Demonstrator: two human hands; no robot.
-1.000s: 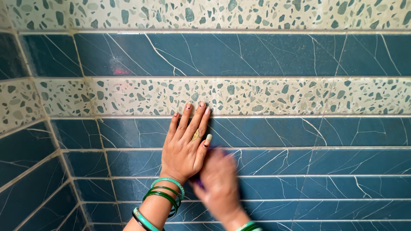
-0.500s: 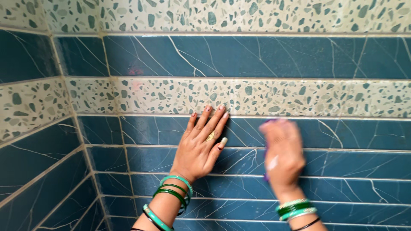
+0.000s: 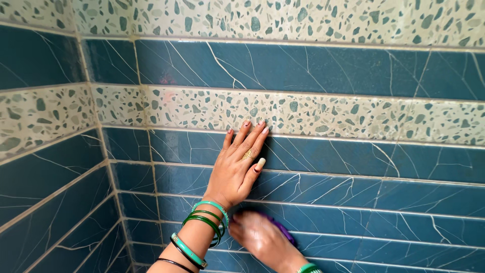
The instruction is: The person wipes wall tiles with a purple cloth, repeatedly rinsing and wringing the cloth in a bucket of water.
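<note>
Purple scrubber (image 3: 283, 230) sits pressed on blue tile wall (image 3: 353, 65), low, under my right hand (image 3: 260, 240); only purple edge shows. Right hand blurred, fingers seem curled over scrubber, cannot tell how tightly. My left hand (image 3: 237, 169) flat on blue tile, fingers straight, together, fingertips touching speckled band (image 3: 328, 114). Green bangles (image 3: 204, 225) on left wrist.

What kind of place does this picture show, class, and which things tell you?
Probably a bathroom or similar wet room: glossy dark-blue marbled wall tiles, a speckled pale terrazzo-pattern tile band, and an inside wall corner.
</note>
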